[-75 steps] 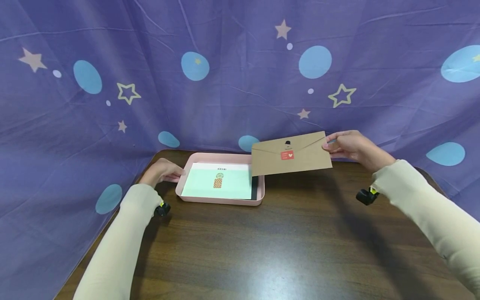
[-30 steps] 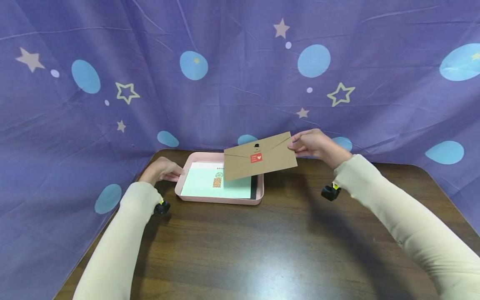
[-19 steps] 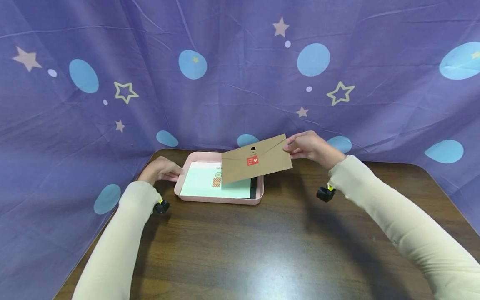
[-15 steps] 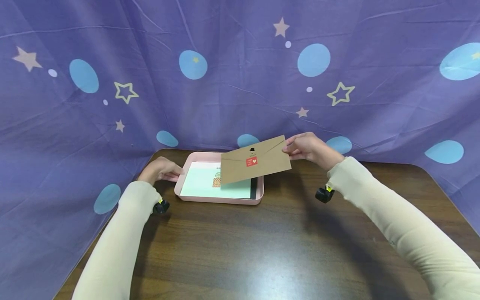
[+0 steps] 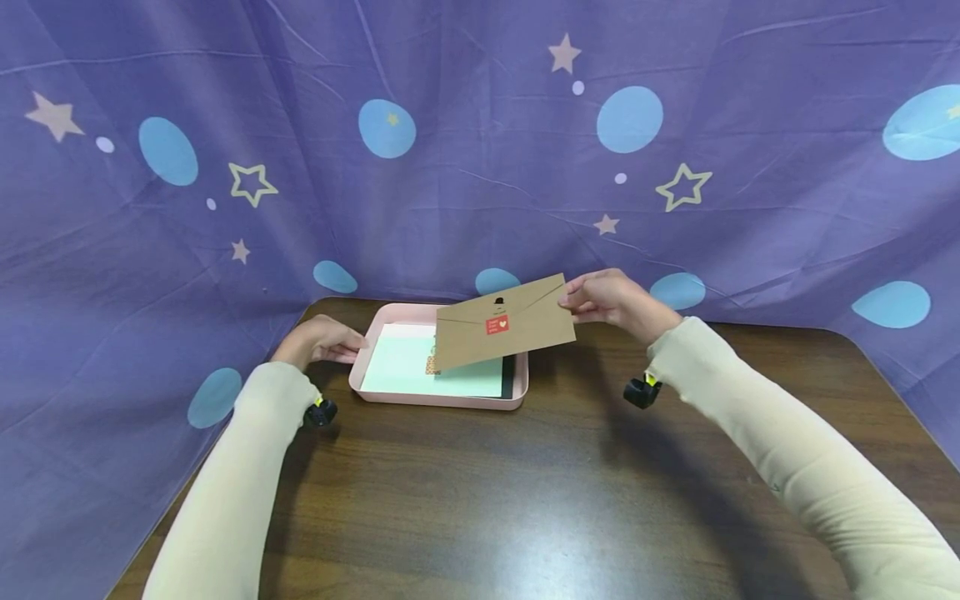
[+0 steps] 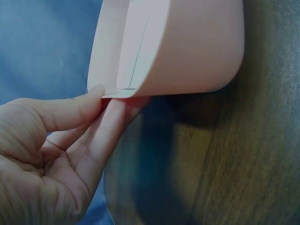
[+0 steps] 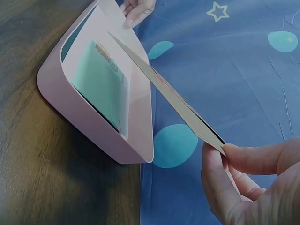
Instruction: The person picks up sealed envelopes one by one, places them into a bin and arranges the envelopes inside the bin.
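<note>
A pink tray [image 5: 438, 401] stands at the back left of the table, with a pale green printed sheet [image 5: 393, 367] and something dark under it inside. My left hand [image 5: 321, 340] pinches the tray's left rim, thumb on top and fingers beneath in the left wrist view. In my right hand [image 5: 611, 300] is a brown kraft envelope [image 5: 517, 337], pinched at its right end between thumb and fingers. The envelope slants over the right half of the tray, its left end lower, and hides part of the sheet. A red sticker with a heart [image 5: 497, 324] marks its flap.
The dark wooden table [image 5: 480, 483] stretches out in front of the tray and to the right. Directly behind it hangs a purple curtain [image 5: 480, 225] with stars and blue ovals. A small black camera [image 5: 642, 392] sits under each wrist.
My right hand has carried the envelope leftward from beside the tray to above its right half, drifting slightly lower lately. The left hand has kept its hold on the tray rim.
</note>
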### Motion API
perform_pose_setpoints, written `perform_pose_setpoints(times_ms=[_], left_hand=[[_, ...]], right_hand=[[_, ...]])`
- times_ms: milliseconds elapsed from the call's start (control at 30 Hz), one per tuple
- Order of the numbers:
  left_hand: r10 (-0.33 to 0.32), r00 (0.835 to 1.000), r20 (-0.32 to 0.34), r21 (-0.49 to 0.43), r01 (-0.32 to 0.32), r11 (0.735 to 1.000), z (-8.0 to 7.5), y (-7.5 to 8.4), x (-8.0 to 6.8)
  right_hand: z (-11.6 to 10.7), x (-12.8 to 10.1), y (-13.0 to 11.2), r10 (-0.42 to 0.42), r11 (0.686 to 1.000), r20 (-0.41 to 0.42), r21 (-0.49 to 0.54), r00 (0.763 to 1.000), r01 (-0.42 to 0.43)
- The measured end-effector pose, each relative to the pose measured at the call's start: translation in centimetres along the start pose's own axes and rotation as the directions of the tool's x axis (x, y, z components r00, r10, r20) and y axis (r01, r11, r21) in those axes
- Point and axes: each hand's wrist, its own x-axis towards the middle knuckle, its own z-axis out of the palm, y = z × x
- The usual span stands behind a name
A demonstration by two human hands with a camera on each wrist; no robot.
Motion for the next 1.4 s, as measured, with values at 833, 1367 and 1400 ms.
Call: perform_pose_setpoints(times_ms=[833,1367,1400], left_hand=[[0.013,1.0,0.007,-0.038,-0.012,0.999,0.0,-0.3,0.0],[0.021,0.999,0.035,-0.048,-0.019,0.999,-0.1,-0.2,0.1],[0.02,0.999,0.035,-0.05,-0.019,0.999,-0.1,-0.2,0.1]], right_hand=[[1.4,0.8,0.0,0.035,0.999,-0.01,0.003,0.999,-0.035],[2.8,1.3,0.1,0.056,0.998,-0.064,-0.003,0.996,-0.056],[2.9,1.3,0.1,0.058,0.998,-0.069,-0.003,0.996,-0.058]])
